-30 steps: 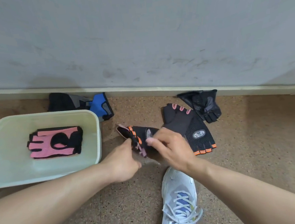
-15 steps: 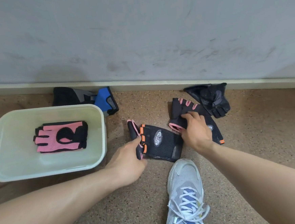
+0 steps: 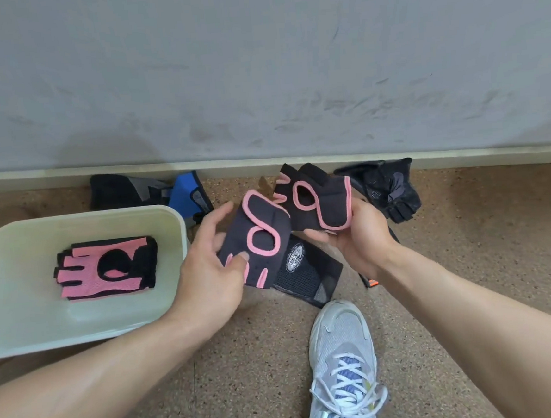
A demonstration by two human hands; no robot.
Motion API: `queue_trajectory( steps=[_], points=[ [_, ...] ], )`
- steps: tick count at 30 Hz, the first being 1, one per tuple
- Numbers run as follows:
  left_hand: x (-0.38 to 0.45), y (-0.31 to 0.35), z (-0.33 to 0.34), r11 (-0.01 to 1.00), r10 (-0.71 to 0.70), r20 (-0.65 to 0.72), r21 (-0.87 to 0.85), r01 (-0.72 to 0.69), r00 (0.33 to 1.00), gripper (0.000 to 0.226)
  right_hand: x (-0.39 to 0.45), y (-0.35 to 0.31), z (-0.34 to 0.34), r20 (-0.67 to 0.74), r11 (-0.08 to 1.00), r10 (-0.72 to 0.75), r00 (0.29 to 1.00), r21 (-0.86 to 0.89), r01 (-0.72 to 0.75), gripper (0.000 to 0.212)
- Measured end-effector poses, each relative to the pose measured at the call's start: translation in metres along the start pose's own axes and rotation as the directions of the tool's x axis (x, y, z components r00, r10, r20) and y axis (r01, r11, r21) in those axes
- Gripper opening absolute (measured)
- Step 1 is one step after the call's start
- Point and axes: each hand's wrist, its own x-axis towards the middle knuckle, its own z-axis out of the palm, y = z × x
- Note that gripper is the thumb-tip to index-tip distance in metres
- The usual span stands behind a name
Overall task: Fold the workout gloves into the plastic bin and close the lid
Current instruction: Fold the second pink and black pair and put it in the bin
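Speckled brown floor [image 3: 469,259] meets a grey wall [image 3: 256,62] along a pale skirting board [image 3: 67,174], and the person crouches over it with one grey sneaker [image 3: 342,362] at 6 o'clock. At centre, the left hand [image 3: 206,273] pinches one black glove with pink trim [image 3: 257,243], thumb on its face and fingers behind, while the right hand [image 3: 358,235] cups the matching glove [image 3: 316,202] from below, fingers curled under it; the two gloves touch at their inner edges and are held off the floor. To do this step well, the pair should probably be laid palm to palm with cuffs aligned, then folded once and pressed flat, so the bundle sits low. Both gloves are fingerless, soft and limp, with a pink-edged oval opening on the back. The plastic bin [image 3: 177,236], pale and open, lies at 9 o'clock and already holds a folded pink-and-black pair [image 3: 107,268]. Under the hands lies a black mesh glove with an oval badge [image 3: 305,272]; a blue-and-black glove [image 3: 187,196] lies at 11 o'clock and a plain black one [image 3: 388,190] at 2 o'clock. No lid is in view.
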Motion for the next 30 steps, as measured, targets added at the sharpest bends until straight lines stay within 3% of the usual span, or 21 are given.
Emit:
queue_trajectory(
  steps=[3,7,9,13,16,18,20,22,24,26,30],
  points=[
    [0.002,0.005,-0.001,0.996,-0.083,0.117,-0.002,0.084,0.990,0.082,-0.002,0.002,-0.003,0.119,0.981,0.099,0.988,0.153,-0.117,0.040],
    [-0.002,0.007,-0.003,0.973,-0.214,0.312,-0.012,0.229,0.925,0.048,-0.010,0.002,-0.003,0.305,0.974,0.170,0.937,0.090,-0.206,0.056],
    [-0.005,0.004,-0.002,0.970,-0.237,0.306,0.023,0.242,0.922,0.037,-0.015,0.001,-0.002,0.347,0.971,0.221,0.911,0.005,-0.238,0.062],
    [-0.008,0.007,-0.003,0.987,-0.156,0.240,0.060,0.146,0.958,0.028,-0.027,0.002,-0.007,0.399,0.981,0.192,0.896,-0.063,-0.183,0.051],
    [-0.005,0.008,-0.003,0.991,-0.083,0.168,0.122,0.063,0.982,0.021,-0.043,0.004,-0.002,0.474,0.993,0.119,0.872,-0.080,-0.092,0.027],
    [-0.002,0.006,0.000,0.996,-0.094,0.079,0.001,0.094,0.992,0.016,-0.054,0.010,0.002,0.434,0.993,0.083,0.897,-0.109,-0.039,0.026],
    [0.000,0.005,0.005,0.976,-0.188,0.036,-0.104,0.191,0.981,0.051,-0.061,0.020,0.008,0.373,0.993,0.027,0.928,-0.118,0.019,0.038],
    [-0.001,0.009,0.010,0.911,-0.343,0.126,-0.197,0.362,0.931,0.070,-0.066,0.029,0.015,0.300,0.994,-0.028,0.953,-0.095,0.059,0.041],
    [-0.004,0.016,0.012,0.829,-0.437,0.256,-0.260,0.496,0.863,0.057,-0.071,0.035,0.023,0.212,0.971,-0.112,0.971,-0.183,0.152,0.039],
    [-0.008,0.021,0.011,0.813,-0.432,0.322,-0.266,0.518,0.842,0.046,-0.074,0.037,0.027,0.165,0.920,-0.223,0.961,-0.292,0.263,0.028],
    [-0.009,0.026,0.001,0.771,-0.333,0.525,-0.327,0.547,0.783,0.050,-0.078,0.036,0.030,0.172,0.837,-0.336,0.926,-0.396,0.378,0.016]
  ],
)
